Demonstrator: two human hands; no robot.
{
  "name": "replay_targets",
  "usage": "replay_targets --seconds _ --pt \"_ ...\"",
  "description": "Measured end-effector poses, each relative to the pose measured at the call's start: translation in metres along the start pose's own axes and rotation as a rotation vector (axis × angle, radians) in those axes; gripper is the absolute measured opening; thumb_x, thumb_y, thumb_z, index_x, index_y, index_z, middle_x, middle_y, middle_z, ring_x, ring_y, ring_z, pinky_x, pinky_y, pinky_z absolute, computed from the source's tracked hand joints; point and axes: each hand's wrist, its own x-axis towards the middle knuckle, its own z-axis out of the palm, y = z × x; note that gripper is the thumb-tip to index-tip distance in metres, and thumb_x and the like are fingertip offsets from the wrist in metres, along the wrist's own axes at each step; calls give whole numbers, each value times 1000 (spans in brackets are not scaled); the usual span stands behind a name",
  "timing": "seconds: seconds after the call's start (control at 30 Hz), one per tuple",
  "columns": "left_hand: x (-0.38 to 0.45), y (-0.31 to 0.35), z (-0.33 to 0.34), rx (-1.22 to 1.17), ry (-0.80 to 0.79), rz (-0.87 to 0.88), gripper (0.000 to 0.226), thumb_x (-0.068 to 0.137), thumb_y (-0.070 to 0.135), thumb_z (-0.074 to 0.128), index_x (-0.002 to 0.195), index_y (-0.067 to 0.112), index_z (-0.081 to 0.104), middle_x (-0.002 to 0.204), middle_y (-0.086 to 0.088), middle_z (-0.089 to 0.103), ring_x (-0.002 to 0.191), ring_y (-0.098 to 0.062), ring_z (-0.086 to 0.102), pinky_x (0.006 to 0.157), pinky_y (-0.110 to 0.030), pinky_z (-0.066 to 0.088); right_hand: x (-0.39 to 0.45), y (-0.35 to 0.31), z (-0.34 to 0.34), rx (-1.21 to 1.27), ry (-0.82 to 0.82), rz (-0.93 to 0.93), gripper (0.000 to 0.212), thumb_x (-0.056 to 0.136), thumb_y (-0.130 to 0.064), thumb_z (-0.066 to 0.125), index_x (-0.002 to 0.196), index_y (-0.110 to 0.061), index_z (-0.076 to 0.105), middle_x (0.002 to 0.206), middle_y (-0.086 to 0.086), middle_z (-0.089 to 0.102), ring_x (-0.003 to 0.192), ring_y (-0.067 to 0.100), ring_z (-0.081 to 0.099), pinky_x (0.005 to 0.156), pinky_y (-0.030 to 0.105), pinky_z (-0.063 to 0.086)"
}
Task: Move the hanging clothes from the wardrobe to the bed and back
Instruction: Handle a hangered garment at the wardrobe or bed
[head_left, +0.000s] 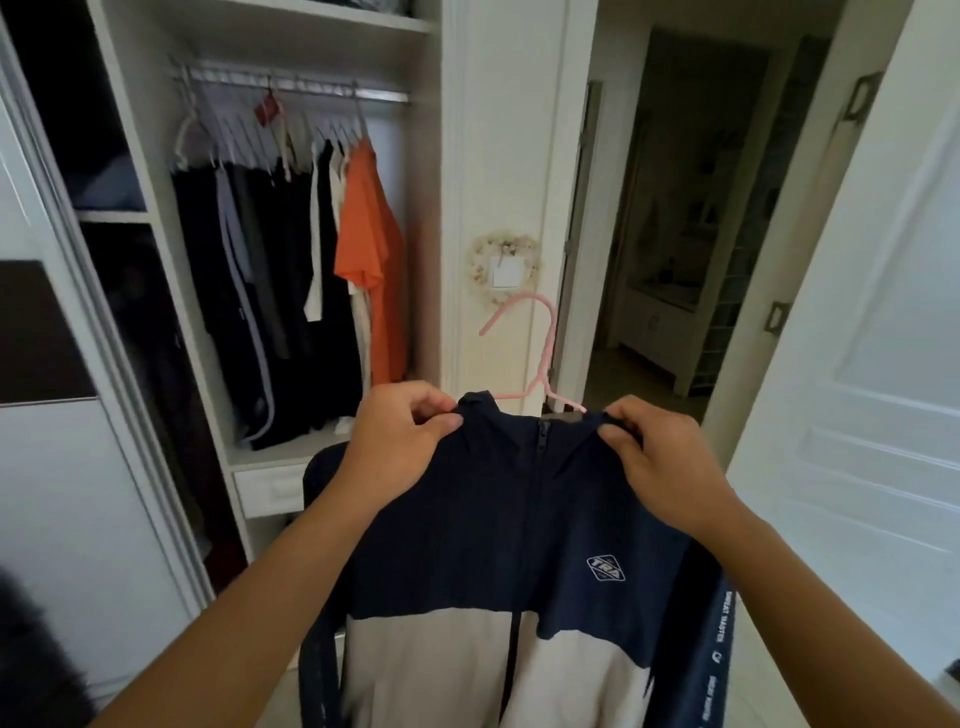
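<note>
Both hands up front: the left hand (400, 441) pinches one shoulder of the navy-and-cream zip-up jacket (519, 545), fingers curled on the fabric, and the right hand (660, 457) pinches the other shoulder. The jacket hangs on a pink plastic hanger (540, 358), its hook free in the air, right of the open white wardrobe (452, 208), where dark clothes and an orange T-shirt (369, 244) hang on the metal rail (311, 88)

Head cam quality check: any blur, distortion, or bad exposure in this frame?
Head view: wide-angle bends the wardrobe frame and door edges; the hanging clothes are soft with slight motion blur; the doorway room is dim and underexposed; the jacket, pink hanger, left hand and right hand read sharper.
</note>
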Motion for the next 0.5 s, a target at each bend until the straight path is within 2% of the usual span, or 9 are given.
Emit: replay_targets --seconds 0.23,0.3,0.4,0.5 --pt "82 -52 -30 91 107 -58 14 83 17 77 78 29 73 73 14 70 71 0 64 67 -16 46 115 3 56 23 -73 -121 11 98 -23 55 88 -28 56 69 -15 56 66 3 54 62 29 43" --pt "103 -64 -36 111 143 -63 15 83 16 77 77 30 73 72 12 69 71 -1 64 68 -15 46 144 3 72 33 -81 -141 13 98 -24 56 86 -28 55 66 -15 55 65 4 54 62 31 43" --pt "130 -84 -45 150 166 -76 17 83 15 77 76 31 71 73 11 69 72 -1 63 67 -12 46 178 3 96 57 -107 -147 14 98 -25 56 85 -30 55 63 -15 55 63 3 54 59 28 41" --pt "156 -104 -53 178 171 -94 13 83 15 77 79 26 73 75 9 70 73 -3 64 71 -18 50 209 4 116 72 -129 -158 14 97 -27 57 84 -31 55 64 -15 55 63 3 54 58 27 40"
